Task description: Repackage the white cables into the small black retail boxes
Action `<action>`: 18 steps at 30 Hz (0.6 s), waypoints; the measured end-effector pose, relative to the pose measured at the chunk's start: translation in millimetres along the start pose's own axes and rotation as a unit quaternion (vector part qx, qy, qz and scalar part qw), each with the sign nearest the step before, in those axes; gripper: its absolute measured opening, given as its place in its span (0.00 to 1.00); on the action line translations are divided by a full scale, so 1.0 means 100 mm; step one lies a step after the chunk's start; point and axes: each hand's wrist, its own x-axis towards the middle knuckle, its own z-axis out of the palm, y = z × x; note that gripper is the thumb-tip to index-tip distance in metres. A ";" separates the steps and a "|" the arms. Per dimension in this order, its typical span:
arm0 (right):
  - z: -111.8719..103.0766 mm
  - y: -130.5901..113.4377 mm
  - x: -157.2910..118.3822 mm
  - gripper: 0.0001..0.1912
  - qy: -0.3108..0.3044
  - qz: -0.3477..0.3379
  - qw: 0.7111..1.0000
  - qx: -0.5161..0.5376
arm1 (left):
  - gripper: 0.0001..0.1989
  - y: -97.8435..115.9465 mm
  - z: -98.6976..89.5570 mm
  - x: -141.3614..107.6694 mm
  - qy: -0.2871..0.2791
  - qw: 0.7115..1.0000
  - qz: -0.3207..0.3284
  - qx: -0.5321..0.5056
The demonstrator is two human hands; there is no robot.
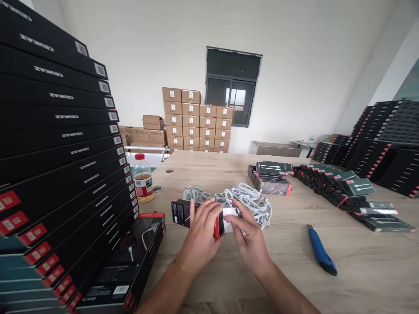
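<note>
My left hand (202,231) is wrapped round a small black and red box (219,223) over the wooden table. At the box's right end my right hand (248,235) pinches a white piece (229,218) that sticks out of it. Another black box (179,213) lies just left of my left hand, partly hidden by the fingers. Behind both hands is a heap of coiled grey-white cables (245,196).
Tall stacks of black boxes (65,131) rise at the left, beside a red-capped bottle (143,181). A blue cutter (321,250) lies at the right on the table (278,270). Small boxes (271,181) sit in rows behind it; cartons (190,120) stand farther back.
</note>
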 end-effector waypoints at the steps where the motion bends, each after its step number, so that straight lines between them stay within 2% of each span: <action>1: 0.01 0.01 0.00 0.19 0.002 0.008 1.000 0.005 | 0.30 -0.01 0.00 0.00 -0.002 1.000 0.000 0.001; 5: 0.06 -0.01 -0.01 0.17 -0.009 0.075 0.995 0.059 | 0.31 -0.03 0.00 -0.02 -0.003 1.000 -0.007 0.014; 10: 0.08 -0.06 0.01 0.15 -0.033 0.185 0.973 0.134 | 0.31 -0.03 0.01 -0.02 0.006 0.999 -0.021 0.026; 18: 0.13 -0.14 -0.02 0.17 -0.036 0.225 0.962 0.149 | 0.33 -0.04 0.02 -0.02 -0.010 0.999 -0.034 0.019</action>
